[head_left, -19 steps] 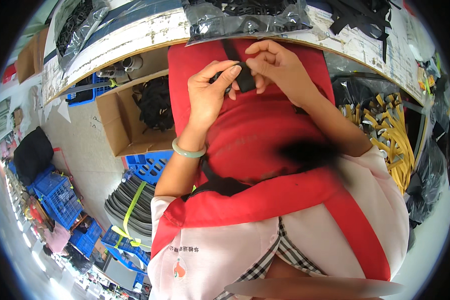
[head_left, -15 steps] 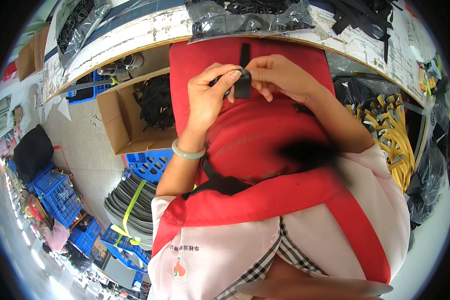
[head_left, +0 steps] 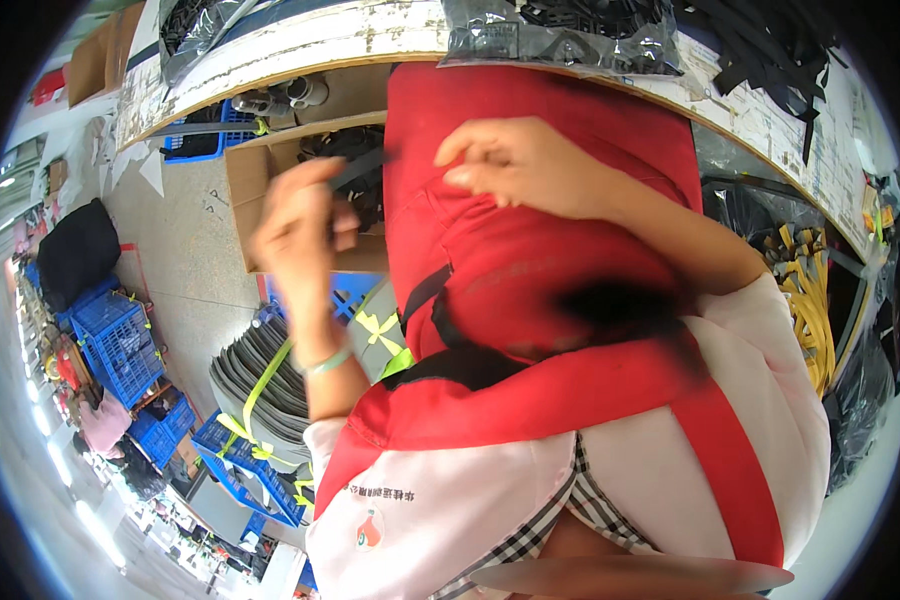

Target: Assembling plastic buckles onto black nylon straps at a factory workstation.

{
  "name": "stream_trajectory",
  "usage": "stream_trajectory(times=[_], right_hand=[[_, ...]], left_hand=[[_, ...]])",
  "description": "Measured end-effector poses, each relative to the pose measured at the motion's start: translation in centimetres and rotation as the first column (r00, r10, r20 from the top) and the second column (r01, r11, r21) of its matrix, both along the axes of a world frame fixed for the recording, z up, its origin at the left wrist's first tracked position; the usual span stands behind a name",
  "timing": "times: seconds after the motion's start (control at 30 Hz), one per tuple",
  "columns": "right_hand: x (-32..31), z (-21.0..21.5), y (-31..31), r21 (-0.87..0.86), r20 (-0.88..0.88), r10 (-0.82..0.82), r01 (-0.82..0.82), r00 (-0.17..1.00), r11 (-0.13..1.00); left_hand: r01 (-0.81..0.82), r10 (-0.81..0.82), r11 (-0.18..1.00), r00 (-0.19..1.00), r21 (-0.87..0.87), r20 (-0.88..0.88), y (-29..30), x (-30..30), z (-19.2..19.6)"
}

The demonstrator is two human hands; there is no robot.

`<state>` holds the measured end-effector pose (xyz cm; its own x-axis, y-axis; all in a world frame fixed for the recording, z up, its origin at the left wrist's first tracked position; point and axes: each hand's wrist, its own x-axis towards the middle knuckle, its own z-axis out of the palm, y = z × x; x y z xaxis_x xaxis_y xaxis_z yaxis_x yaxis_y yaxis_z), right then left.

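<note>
- In the head view, the left hand [head_left: 300, 225] is hovering over the cardboard box [head_left: 245, 185], off to the person's left; it is showing blurred, with its fingers seemingly half spread, and I cannot tell whether it is gripping anything
- A dark strap [head_left: 362, 168] is slanting across the box's opening, just beside the left fingertips, its far end reaching toward the edge of the red apron [head_left: 560, 250]; whether it is touching the fingers, hanging free or resting on the black straps [head_left: 370, 205] inside, I cannot tell
- The right hand [head_left: 520, 165] is hanging above the apron, fingers loosely curled, a narrow gap showing between thumb and forefinger, nothing visible in it
- As a judgement, the step in hand is taking place at the box, the strap being either let go or picked up there; the blur is keeping the two apart from being told
- If the left hand is releasing, the move is calling for fingers wide enough to clear the strap and the box wall; if it is taking, for a pinch on the strap's flat side
- Beyond the lap, the workbench [head_left: 370, 40] is bearing a clear bag [head_left: 570, 45] of black parts, and yellow strips [head_left: 808, 310] are bunching beneath its right side
</note>
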<state>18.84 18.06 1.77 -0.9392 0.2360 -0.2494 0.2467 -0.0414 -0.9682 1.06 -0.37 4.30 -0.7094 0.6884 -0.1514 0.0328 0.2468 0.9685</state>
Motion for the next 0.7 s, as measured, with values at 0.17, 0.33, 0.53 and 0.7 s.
stream_trajectory(times=[0.17,0.33,0.53,0.7], right_hand=[[0.0,-1.2,-0.1,-0.171,-0.034,-0.146,0.138,0.989,0.976],[3.2,-1.7,2.3,-0.181,0.088,-0.273,0.285,0.958,0.941],[6.4,-3.4,3.6,0.013,0.106,-0.187,0.187,0.977,0.982],[12.1,-1.7,9.8,0.715,-0.101,-0.605,0.48,0.79,0.508]], left_hand=[[0.112,-0.158,0.959,0.974,0.259,0.164,7.0,5.9,-6.2],[0.158,-0.274,0.958,0.744,0.239,0.609,9.0,6.3,-5.8],[0.6,-0.55,0.796,0.769,-0.074,0.325,10.1,6.7,-5.9],[0.552,-0.504,0.834,0.749,0.016,0.43,10.8,7.1,-7.2]])
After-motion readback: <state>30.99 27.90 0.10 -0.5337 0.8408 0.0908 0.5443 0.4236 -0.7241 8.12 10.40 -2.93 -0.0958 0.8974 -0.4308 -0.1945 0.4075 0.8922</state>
